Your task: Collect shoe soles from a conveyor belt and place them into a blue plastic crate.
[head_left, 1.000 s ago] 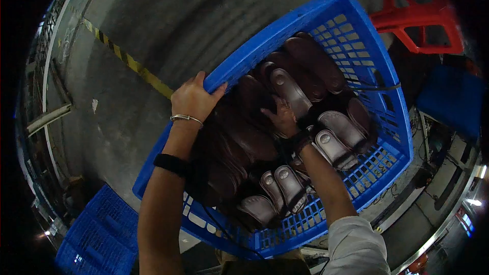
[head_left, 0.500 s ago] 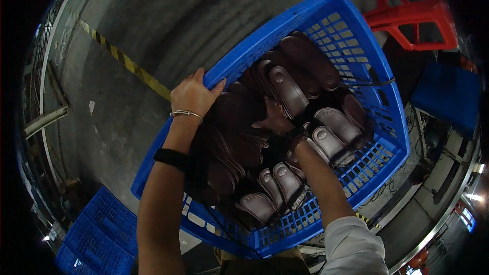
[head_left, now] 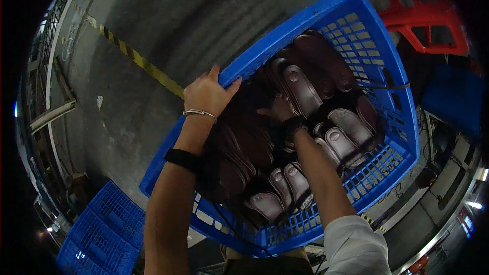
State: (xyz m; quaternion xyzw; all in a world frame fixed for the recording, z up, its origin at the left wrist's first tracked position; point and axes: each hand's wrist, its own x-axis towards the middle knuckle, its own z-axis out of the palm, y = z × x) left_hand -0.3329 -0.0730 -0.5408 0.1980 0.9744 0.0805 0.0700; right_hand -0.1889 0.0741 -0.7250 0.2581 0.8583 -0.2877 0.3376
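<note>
A blue plastic basket (head_left: 294,19) holds several dark brown, glossy, insole-shaped pieces (head_left: 301,90), some stacked in overlapping rows, each with a small round mark near one end. My left hand (head_left: 208,94) is closed over the basket's left rim, thumb on the inner side and fingers outside. My right hand (head_left: 279,109) is down inside the basket among the pieces. Its thumb sticks out to the left, apart from the fingers, which touch or lie close to the stack beside them. Shadow hides part of those fingertips. Lighter-looking pieces (head_left: 340,142) stand near my right wrist.
A red plastic stool (head_left: 425,18) lies on its side at the far right. Another blue crate (head_left: 104,226) is at the lower left. Yellow-black tape (head_left: 137,60) crosses the grey floor. A blue-topped object (head_left: 451,99) sits at the right, beside a metal-edged structure.
The view has shifted, so the basket and both hands appear farther right. Inside the basket, my right hand has moved closer to the stack, its fingers less spread. My left hand keeps its hold.
</note>
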